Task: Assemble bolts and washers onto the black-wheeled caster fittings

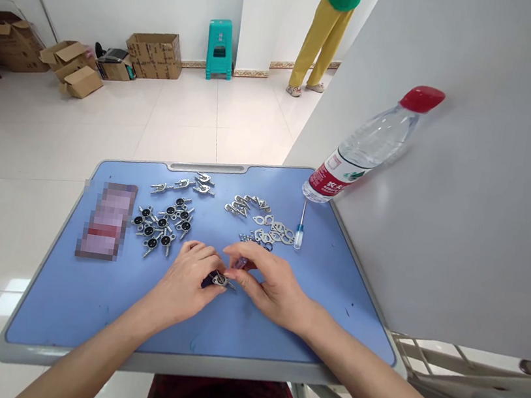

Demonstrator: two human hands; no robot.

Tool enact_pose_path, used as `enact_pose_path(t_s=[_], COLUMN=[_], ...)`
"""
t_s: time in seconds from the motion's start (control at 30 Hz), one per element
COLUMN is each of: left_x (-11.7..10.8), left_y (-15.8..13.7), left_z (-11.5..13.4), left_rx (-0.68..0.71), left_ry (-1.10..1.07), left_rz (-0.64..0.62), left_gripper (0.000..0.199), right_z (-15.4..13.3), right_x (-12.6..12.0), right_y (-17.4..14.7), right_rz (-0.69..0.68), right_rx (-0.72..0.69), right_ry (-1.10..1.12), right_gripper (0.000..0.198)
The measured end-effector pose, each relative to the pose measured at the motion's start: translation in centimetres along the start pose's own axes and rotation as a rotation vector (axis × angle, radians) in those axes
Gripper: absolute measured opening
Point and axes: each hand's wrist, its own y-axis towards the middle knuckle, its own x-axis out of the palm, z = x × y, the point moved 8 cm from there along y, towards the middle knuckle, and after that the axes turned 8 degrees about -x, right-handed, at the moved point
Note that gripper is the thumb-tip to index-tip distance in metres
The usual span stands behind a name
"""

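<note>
Near the front middle of the blue desk [246, 335], my left hand [190, 277] is closed on a small metal fitting [220, 280] with a dark part partly hidden by the fingers. My right hand [273, 286] curls just right of it, its thumb reaching the fitting. Inside those right fingers shows a clear purplish piece [241, 263], mostly hidden; its kind is unclear. Beyond lie several flat metal plates [276, 232], small screws [246, 238], bent metal pieces [239, 205] and a screwdriver [298, 235] with a clear blue handle.
Metal fittings with black round centres [162, 223] cluster at left, with other metal fittings [183, 183] behind. A pixelated purple packet [107, 219] lies at far left. The water bottle [355, 152] stands by the grey panel [466, 207]. A person [323, 29] stands beyond.
</note>
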Motion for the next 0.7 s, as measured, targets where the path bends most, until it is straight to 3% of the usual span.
enact_pose_path(t_s=[0.2,0.5,0.7], left_x=[0.0,0.0,0.1], left_y=[0.0,-0.2,-0.2], left_z=[0.0,0.2,0.3], left_rx=[0.002,0.017,0.046], left_ry=[-0.016,0.028,0.047], left_rz=[-0.009,-0.006,0.007], left_gripper=[0.013,0.016,0.008], right_z=[-1.1,-1.5,-1.6], right_x=[-0.3,-1.1,-0.5], right_y=[0.2,0.1,0.1], right_rz=[-0.045,0.116,0.046], right_rx=[-0.11,-0.161,-0.162], right_ry=[-0.047,-0.175,-0.114], right_gripper=[0.031,0.013,0.022])
